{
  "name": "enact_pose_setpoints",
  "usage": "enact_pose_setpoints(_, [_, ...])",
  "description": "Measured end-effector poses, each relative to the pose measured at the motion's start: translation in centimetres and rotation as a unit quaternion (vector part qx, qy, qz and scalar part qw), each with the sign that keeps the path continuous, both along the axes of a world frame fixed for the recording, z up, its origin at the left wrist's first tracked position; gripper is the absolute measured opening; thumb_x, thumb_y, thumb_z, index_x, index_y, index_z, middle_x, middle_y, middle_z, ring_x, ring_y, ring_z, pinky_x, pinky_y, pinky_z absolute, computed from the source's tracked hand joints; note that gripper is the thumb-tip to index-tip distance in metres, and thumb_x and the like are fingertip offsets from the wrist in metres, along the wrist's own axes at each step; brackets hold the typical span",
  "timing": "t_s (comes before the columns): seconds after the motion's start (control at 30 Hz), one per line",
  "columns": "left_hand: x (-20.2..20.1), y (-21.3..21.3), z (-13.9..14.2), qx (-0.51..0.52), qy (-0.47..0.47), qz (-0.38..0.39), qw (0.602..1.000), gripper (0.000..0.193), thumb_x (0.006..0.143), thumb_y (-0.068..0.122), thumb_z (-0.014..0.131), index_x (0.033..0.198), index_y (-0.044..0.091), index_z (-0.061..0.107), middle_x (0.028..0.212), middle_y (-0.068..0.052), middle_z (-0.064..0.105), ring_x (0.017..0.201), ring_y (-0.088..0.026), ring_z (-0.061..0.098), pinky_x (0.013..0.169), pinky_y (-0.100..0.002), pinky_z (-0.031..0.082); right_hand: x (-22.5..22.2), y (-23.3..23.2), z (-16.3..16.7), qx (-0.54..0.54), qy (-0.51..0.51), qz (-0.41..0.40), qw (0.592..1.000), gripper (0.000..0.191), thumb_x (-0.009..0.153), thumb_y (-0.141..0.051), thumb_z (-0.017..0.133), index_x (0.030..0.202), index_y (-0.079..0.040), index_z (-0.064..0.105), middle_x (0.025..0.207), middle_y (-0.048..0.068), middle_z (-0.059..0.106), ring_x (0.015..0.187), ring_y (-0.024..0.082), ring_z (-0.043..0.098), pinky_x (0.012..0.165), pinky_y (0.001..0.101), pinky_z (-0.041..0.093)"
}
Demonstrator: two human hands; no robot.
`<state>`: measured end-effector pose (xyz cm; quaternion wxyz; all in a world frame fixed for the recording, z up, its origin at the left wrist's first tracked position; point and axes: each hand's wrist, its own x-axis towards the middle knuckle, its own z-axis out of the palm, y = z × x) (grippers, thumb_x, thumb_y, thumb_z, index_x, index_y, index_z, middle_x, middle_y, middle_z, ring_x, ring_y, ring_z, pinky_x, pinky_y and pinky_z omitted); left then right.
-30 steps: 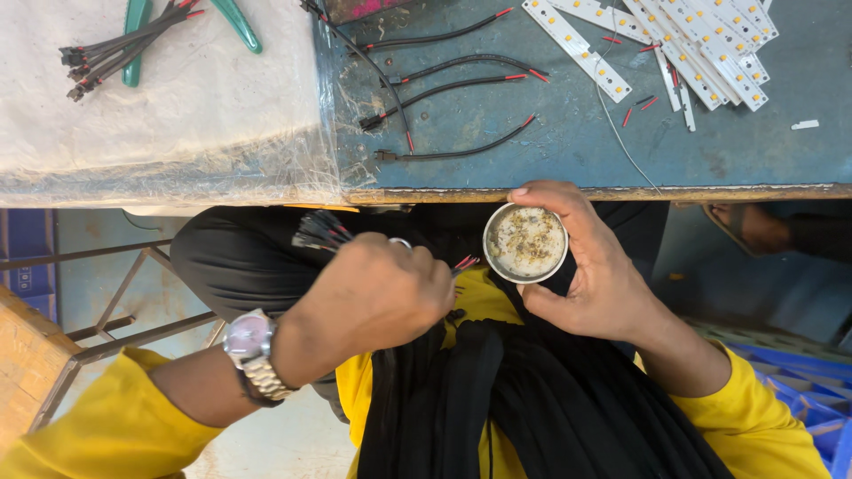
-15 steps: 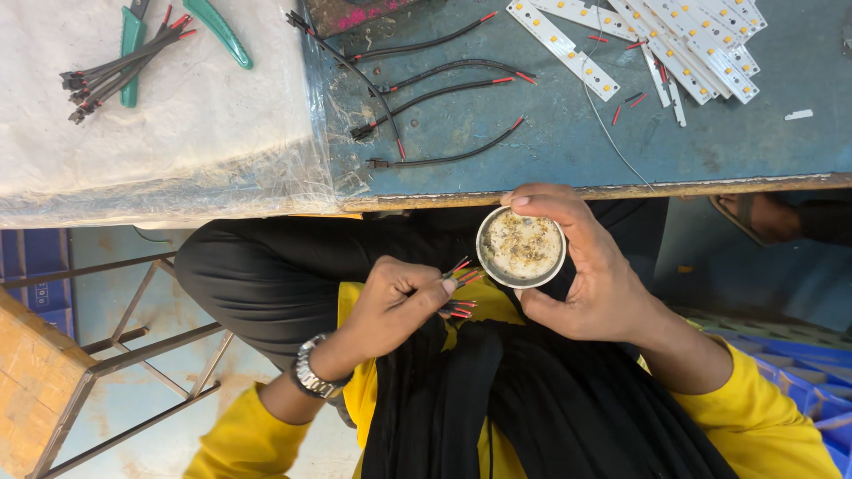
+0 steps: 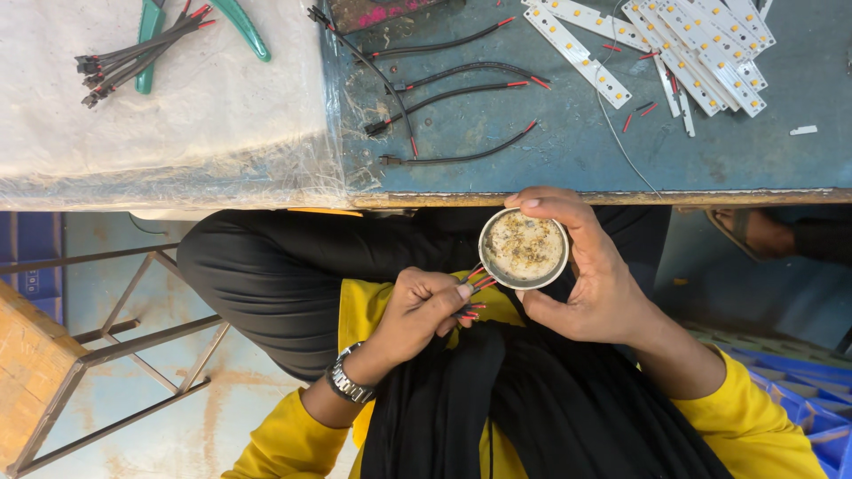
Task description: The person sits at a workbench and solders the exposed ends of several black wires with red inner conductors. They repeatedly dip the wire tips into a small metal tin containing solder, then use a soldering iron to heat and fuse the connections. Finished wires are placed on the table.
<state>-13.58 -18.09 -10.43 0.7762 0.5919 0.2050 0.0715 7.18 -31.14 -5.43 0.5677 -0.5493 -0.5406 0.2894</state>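
The fingers are hiding most of the wires' length; the tin's contents are staying too blurred to identify.

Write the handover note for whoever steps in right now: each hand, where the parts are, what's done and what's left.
Left hand: pinches a bundle of red-tipped wires, tips at the rim of the tin.
Right hand: holds the small round tin of yellowish paste over the lap, below the table edge.
On the table: loose black leads, white LED strips, a second wire bundle, green pliers.
Done: bundle brought to the tin.
Left: the table's loose leads appear untouched.
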Motion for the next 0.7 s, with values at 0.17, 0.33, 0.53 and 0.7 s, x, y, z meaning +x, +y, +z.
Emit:
enact_pose_setpoints(0.17, [-0.14,-0.13,0.05,-0.014,0.003,-0.001,1.0,0.038,0.102,0.017,0.057,0.072,-0.002,0.071,0.053,0.0,0.058,0.045,-0.004,0.046,0.046,-0.023,0.036,-0.09,0.0,-0.05,0.002,0.009,0.007,1.0,0.083,0.071,0.011,0.065,0.146,-0.012,0.038,0.145,0.014,0.045,0.139,0.023,0.05,0.12,0.0359,0.042])
enact_pose_setpoints(0.33, [-0.26,-0.26,-0.08,-0.017,0.013,0.007,1.0,0.038,0.102,0.017,0.058,0.072,-0.002,0.071,0.055,-0.001,0.06,0.045,-0.004,0.046,0.045,-0.022,0.036,-0.1,-0.14,-0.13,0.011,0.017,0.013,1.0,0.085,0.07,0.012,0.065,0.147,-0.013,0.038,0.146,0.014,0.045,0.14,0.023,0.049,0.12,0.0365,0.042])
enact_pose_setpoints(0.53, [-0.28,-0.48,-0.51,-0.038,0.013,0.018,0.999,0.036,0.102,0.016,0.059,0.074,-0.002,0.071,0.058,-0.002,0.063,0.045,-0.003,0.047,0.046,-0.022,0.038,-0.16,-0.19,-0.3,0.015,0.028,0.018,0.999,0.085,0.07,0.013,0.064,0.147,-0.014,0.038,0.146,0.015,0.046,0.142,0.025,0.048,0.119,0.0368,0.044])
enact_pose_setpoints(0.7, [-0.22,-0.43,-0.54,-0.059,0.019,0.022,0.998,0.035,0.102,0.015,0.059,0.074,-0.003,0.071,0.062,-0.003,0.067,0.046,-0.003,0.047,0.045,-0.022,0.039,-0.14,-0.34,-0.44,0.012,0.03,0.022,0.999,0.085,0.071,0.013,0.065,0.146,-0.015,0.037,0.147,0.015,0.046,0.141,0.025,0.049,0.118,0.0367,0.045])
